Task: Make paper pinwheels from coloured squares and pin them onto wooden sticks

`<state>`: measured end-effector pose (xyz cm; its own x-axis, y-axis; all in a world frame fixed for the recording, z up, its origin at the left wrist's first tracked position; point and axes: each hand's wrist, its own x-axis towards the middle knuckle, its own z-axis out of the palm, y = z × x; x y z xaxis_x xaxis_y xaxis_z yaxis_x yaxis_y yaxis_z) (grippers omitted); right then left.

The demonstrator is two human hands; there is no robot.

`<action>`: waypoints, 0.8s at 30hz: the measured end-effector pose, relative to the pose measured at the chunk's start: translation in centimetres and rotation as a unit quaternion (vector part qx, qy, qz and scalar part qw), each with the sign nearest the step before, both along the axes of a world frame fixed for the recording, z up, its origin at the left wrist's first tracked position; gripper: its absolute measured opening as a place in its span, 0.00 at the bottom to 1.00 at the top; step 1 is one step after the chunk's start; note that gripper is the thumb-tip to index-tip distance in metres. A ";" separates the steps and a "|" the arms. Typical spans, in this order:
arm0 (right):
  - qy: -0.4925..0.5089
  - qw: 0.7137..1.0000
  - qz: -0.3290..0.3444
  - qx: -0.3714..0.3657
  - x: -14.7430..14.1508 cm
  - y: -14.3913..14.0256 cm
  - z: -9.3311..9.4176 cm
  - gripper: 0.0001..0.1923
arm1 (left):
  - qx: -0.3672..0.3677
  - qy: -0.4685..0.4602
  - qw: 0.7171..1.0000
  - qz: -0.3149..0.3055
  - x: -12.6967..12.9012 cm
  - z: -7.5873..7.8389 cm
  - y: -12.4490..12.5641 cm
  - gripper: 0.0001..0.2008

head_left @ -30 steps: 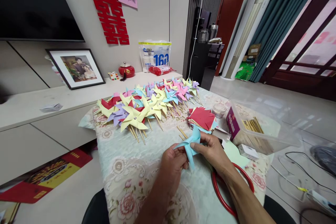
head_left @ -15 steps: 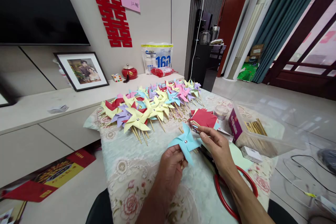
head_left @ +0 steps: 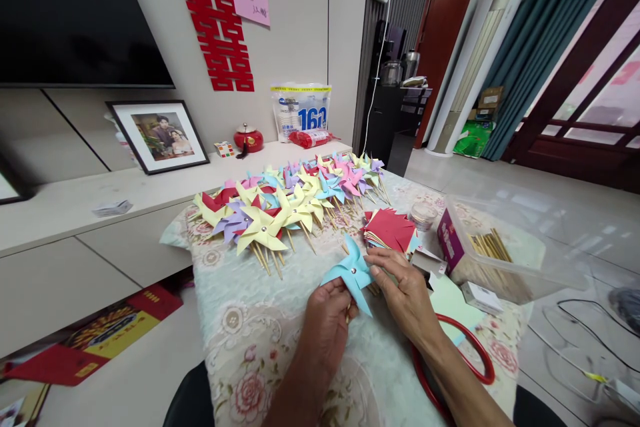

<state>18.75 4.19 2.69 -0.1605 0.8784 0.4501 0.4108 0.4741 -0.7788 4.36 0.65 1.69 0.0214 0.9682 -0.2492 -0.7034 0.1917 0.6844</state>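
A light blue paper pinwheel (head_left: 356, 280) with a silvery pin at its centre is in my left hand (head_left: 330, 313), whose fingers are closed beneath it. Its stick is mostly hidden by that hand. At the pinwheel's right blade is my right hand (head_left: 407, 297), fingers stretched out and the thumb apart, the tips touching or nearly touching the paper. Under my right forearm lie red-handled scissors (head_left: 483, 353), their blades covered. Just beyond my hands sits a stack of cut paper pieces (head_left: 393, 230), a red one on top.
Many finished pinwheels (head_left: 263, 230) cover the far left of the flowered tablecloth (head_left: 235, 293). On the right stand a clear plastic box (head_left: 510, 273) with wooden sticks (head_left: 493, 247), a round clear container (head_left: 423, 213) and a small white box (head_left: 481, 297). Pale green paper (head_left: 453, 300) lies by the scissors.
My right hand has moved left and slightly down, onto the pinwheel's right blade. My left hand keeps its hold on the pinwheel in nearly the same place.
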 end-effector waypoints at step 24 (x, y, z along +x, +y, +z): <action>-0.020 0.997 -0.023 0.066 0.2 -0.2 0.4 0.17 | -0.006 -0.022 0.999 0.045 -0.3 1.1 -0.1 0.11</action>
<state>18.95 4.02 3.13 -0.1404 0.8187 0.5568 0.4639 0.5512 -0.6936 4.09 0.51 2.74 -0.0542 0.9638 -0.2612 -0.7477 0.1342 0.6503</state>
